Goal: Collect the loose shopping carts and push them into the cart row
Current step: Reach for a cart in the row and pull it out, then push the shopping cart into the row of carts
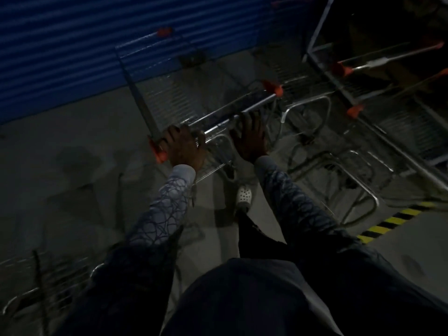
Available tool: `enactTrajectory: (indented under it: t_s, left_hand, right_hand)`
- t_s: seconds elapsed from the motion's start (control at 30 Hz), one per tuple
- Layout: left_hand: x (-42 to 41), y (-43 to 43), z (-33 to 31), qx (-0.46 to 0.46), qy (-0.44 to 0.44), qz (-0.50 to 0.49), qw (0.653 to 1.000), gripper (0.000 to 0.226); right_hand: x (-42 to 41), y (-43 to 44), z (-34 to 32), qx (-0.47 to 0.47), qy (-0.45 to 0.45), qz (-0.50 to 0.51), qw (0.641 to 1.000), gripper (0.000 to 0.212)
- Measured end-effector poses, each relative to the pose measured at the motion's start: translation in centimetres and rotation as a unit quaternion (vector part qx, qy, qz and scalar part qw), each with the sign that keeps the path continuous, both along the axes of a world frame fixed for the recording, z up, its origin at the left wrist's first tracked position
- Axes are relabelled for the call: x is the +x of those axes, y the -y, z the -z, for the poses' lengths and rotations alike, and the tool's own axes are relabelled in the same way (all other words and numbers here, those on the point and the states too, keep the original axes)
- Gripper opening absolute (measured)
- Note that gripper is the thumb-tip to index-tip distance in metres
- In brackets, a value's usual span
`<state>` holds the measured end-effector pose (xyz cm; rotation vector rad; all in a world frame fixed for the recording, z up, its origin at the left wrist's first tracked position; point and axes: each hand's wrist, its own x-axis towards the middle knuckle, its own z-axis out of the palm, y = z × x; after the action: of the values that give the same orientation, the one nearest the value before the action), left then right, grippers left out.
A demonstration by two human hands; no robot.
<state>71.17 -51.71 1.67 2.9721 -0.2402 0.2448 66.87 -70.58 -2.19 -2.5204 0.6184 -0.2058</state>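
Both arms reach straight out and down from the near edge, in sleeves patterned with thin scribbled lines. The left hand (183, 147) sits at the near left end of the handle bar (217, 127), fingers curled over the top and gripping it beside an orange end cap (157, 151). The right hand (251, 139) lies further along the same bar, knuckles up, its fingers wrapped over the far side and also gripping. The bar slants from near left to far right and ends in a second orange cap (275, 89).

The shopping cart (169, 93) stands ahead of the hands, its wire basket stretching toward a blue corrugated wall (72, 57) at the far left. To the right, just beside it, the cart row (397, 124) runs diagonally, with several more orange-tipped handles and nested wire baskets. Bent chrome tube frames (308, 103) of those carts lie low between the pushed cart and the row. A white perforated shoe (243, 197) shows below the handle, between the arms. At the near left, the blurred wire of another cart (48, 282) shows in shadow.

The floor (72, 146) is dull grey concrete, with a yellow-and-black hazard stripe (392, 221) at the near right. The light is dim and the picture is blurred, so fine detail of the mesh is hard to read.
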Motion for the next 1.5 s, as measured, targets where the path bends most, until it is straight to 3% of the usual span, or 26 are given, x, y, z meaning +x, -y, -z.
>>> enactTrajectory:
  t_s: [0.1, 0.27, 0.43, 0.5, 0.63, 0.77, 0.9, 1.03, 1.13, 1.23, 1.33, 1.5]
  left_hand:
    - [3.6, 1.1, 2.3, 0.028, 0.010, -0.049, 0.998, 0.052]
    - [9.3, 3.0, 3.7, 0.034, 0.054, -0.048, 0.997, 0.047]
    - [20.4, 3.3, 3.8, 0.073, -0.069, -0.087, 0.991, 0.054]
    - [24.3, 2.9, 3.5, 0.078, -0.104, -0.106, 0.986, 0.065]
    - [29.9, 2.8, 2.2, 0.039, -0.081, -0.127, 0.988, 0.080]
    - [33.7, 2.2, 2.3, 0.063, -0.100, -0.084, 0.989, 0.078]
    - [34.4, 2.2, 2.8, 0.095, -0.106, -0.064, 0.988, 0.076]
    - [33.4, 1.6, 3.2, 0.069, -0.114, -0.027, 0.991, 0.073]
    - [31.9, 1.2, 3.0, -0.001, -0.045, -0.032, 0.998, 0.043]
    - [30.8, 1.5, 2.0, -0.043, 0.005, -0.036, 0.998, 0.038]
    - [29.6, 0.9, 1.4, -0.035, 0.004, -0.029, 0.999, 0.025]
    - [27.6, -1.1, 1.7, 0.033, 0.005, -0.018, 0.999, 0.022]
  right_hand:
    - [6.6, 3.3, 1.9, -0.114, 0.076, -0.024, 0.990, 0.062]
    - [15.2, 6.5, 2.9, -0.174, 0.156, -0.051, 0.971, 0.042]
    - [25.4, 8.3, 1.5, -0.228, 0.178, -0.098, 0.952, 0.029]
    - [29.5, 8.8, 0.8, -0.223, 0.135, -0.141, 0.955, 0.039]
    - [35.8, 9.8, -0.2, -0.175, -0.028, -0.232, 0.956, 0.059]
    - [39.9, 10.5, -0.5, -0.171, -0.072, -0.254, 0.949, 0.070]
    - [40.7, 10.6, -0.5, -0.171, -0.081, -0.266, 0.945, 0.060]
    - [39.3, 10.1, -0.1, -0.172, -0.072, -0.253, 0.949, 0.060]
    - [38.4, 9.6, 0.2, -0.163, -0.080, -0.241, 0.953, 0.068]
    - [37.4, 9.0, 0.3, -0.162, -0.068, -0.234, 0.956, 0.065]
    - [36.1, 7.9, 0.0, -0.162, -0.061, -0.234, 0.957, 0.057]
    - [33.3, 6.3, -0.5, -0.166, -0.066, -0.231, 0.956, 0.057]
